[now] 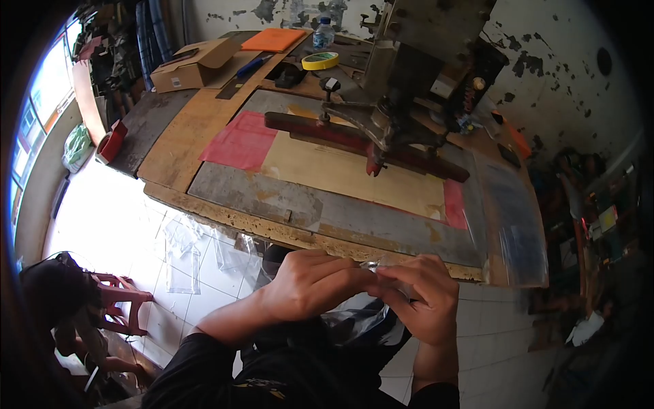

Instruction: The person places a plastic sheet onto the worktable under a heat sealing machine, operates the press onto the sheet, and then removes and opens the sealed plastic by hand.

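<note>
Just in front of the table's near edge, both my hands are raised close together in front of my body. Between their fingertips they pinch the edge of a clear plastic bag [354, 322], whose thin crinkled film hangs down below toward my lap. My left hand [310, 283] is curled with its knuckles up. My right hand [426, 293] meets it from the other side, thumb and fingers pressed on the film. Beyond them is a metal press [388, 119] with a dark red bar [422, 162], over a cream sheet [340, 167] with pink-red ends on a grey plate [272, 198].
On the wooden table [167, 153] are a cardboard box [187, 71], orange sheets [274, 39], a yellow tape roll [320, 62] and a water bottle [323, 34]. Clear plastic sheets [511, 211] lie at the right. Another person [58, 293] sits lower left near a red stool [122, 303]; plastic bags [182, 262] litter the floor.
</note>
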Demonstrator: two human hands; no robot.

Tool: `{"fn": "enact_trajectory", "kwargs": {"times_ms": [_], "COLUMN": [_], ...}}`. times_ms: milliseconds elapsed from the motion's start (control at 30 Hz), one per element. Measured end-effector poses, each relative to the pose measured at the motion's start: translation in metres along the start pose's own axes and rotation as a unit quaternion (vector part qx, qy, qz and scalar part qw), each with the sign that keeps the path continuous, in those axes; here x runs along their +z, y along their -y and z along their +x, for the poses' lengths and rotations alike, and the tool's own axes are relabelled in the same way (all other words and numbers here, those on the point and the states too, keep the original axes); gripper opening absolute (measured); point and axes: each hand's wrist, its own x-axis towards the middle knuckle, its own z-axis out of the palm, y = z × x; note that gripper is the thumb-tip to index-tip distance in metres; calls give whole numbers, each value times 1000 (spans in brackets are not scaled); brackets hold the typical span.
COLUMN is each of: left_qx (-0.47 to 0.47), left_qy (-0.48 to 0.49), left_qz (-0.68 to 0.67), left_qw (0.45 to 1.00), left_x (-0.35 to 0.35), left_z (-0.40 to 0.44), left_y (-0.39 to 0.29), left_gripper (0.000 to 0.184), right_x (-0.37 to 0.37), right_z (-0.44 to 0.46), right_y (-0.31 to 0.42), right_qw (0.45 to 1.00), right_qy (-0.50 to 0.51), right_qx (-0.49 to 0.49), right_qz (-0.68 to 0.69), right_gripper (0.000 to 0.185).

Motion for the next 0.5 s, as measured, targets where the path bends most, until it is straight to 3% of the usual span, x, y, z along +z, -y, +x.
{"fn": "enact_trajectory", "kwargs": {"times_ms": [300,400,467,500], "left_qx": [-36,-102,-253,-265], "left_qy": [-23,25,94,148], "left_qz": [-17,-46,-78,-74], "left_qw": [999,993,960,950], "left_x": [6,-4,-16,-24], "left_z": [0,5,6,6], "left_y": [-1,-8,-12,-9], "left_gripper": [29,28,28,26], "right_x": [2,5,5,4], "right_z": [-3,-7,-7,-6], "right_y": [3,-1,-4,-5], "right_qw": [989,980,973,971], "right_qy": [-9,-19,-30,-52], "right_qx": [100,143,164,169], "right_qz": [111,139,158,159], "right_gripper": [28,21,17,15]}}
